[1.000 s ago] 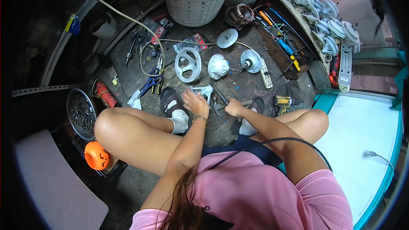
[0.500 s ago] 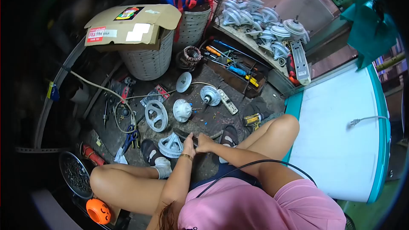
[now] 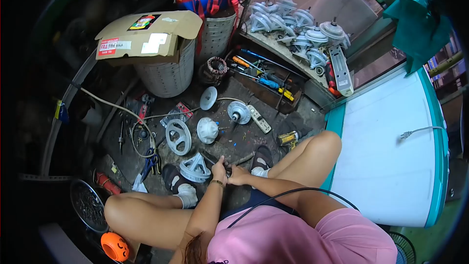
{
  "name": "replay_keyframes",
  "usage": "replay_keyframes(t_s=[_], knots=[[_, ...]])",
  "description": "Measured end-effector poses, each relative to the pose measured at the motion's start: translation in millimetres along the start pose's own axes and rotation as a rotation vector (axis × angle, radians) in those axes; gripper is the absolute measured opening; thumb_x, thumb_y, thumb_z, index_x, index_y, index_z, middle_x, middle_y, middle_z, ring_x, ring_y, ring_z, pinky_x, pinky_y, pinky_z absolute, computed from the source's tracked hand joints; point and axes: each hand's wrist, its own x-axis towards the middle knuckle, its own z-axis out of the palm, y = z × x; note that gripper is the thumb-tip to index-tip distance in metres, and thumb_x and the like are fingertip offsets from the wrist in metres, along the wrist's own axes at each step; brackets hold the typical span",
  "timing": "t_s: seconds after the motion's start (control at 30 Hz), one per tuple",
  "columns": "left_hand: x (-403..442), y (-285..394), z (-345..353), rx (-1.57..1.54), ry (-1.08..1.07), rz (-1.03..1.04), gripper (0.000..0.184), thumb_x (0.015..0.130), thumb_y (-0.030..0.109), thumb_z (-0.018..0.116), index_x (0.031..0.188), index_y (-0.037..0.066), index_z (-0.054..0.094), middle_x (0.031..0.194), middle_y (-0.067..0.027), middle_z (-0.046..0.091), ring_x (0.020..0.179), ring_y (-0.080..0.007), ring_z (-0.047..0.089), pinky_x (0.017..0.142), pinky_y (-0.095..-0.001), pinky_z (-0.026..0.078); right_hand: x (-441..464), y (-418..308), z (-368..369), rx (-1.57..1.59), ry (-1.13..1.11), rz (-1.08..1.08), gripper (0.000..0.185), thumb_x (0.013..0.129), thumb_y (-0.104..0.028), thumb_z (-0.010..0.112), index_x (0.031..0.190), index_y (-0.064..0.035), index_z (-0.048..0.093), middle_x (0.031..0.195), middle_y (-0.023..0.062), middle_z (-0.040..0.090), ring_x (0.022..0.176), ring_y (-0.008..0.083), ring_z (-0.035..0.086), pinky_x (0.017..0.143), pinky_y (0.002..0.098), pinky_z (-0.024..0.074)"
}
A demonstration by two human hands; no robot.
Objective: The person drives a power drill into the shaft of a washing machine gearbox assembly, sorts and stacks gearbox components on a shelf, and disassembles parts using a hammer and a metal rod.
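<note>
My left hand (image 3: 219, 170) is closed in front of my body, at the near end of a dark, elongated piece (image 3: 209, 157) whose kind I cannot make out. Right beside it, my right hand (image 3: 238, 175) is also closed; whatever lies in its fingers is hidden. A grey rod-like piece (image 3: 244, 158) lies just beyond the right hand. Left of my hands, a pale grey metal spoked housing (image 3: 195, 168) rests on the floor by my shoe. Farther out are a ring-shaped cover (image 3: 178, 137), a rounded housing (image 3: 207, 130) and a disc with a central shaft (image 3: 239, 112).
A yellow-black power drill (image 3: 288, 138) lies by my right knee, near a power strip (image 3: 260, 119). Behind are a tool tray (image 3: 268, 90), a copper-wound stator (image 3: 215, 70) and a cardboard box (image 3: 141, 34) on a perforated drum. A pan of small parts (image 3: 89, 205) stands at left.
Both hands have come slightly nearer my body, the right one more clearly. The view has shifted a little; the parts on the floor stay where they were.
</note>
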Motion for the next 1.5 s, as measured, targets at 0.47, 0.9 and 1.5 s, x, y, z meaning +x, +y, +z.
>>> replay_keyframes(t_s=[0.47, 0.9, 1.5], knots=[[21, -23, -5, 0.096, 0.190, 0.112, 0.025, 0.086, 0.026, 0.067, 0.078, 0.006, 0.055, 0.066, -0.0035, 0.052, 0.054, -0.0165, 0.049, 0.048, -0.0321, 0.039, -13, -7, 11, -0.020, 0.054, 0.046, 0.076, 0.068, -0.040, 0.068, 0.129, -0.0030, 0.041, 0.114, 0.0267, 0.060, 0.108, 0.0403, 0.059, 0.091, 0.0452, 0.0469], [-91, 50, -15, 1.192, 0.751, 0.776, 0.060, 0.078, 0.034, 0.067, 0.122, 0.000, 0.047, 0.128, -0.0186, 0.048, 0.125, -0.0358, 0.039, 0.100, -0.0480, 0.033, 24, -50, 5, 0.299, 0.043, 0.121, 0.050, 0.074, -0.033, 0.071, 0.100, 0.0090, 0.063, 0.102, 0.0266, 0.065, 0.088, 0.0371, 0.067, 0.068, 0.0420, 0.0536], [-5, 115, -44, 1.464, 0.877, 0.730, 0.020, 0.083, 0.017, 0.057, 0.099, 0.008, 0.063, 0.105, -0.0098, 0.063, 0.101, -0.0339, 0.058, 0.079, -0.0453, 0.052, 13, -94, -2, 0.396, -0.290, 0.385, 0.031, 0.076, -0.009, 0.053, 0.096, 0.0129, 0.060, 0.085, 0.0275, 0.064, 0.071, 0.0394, 0.067, 0.053, 0.0440, 0.0529]])
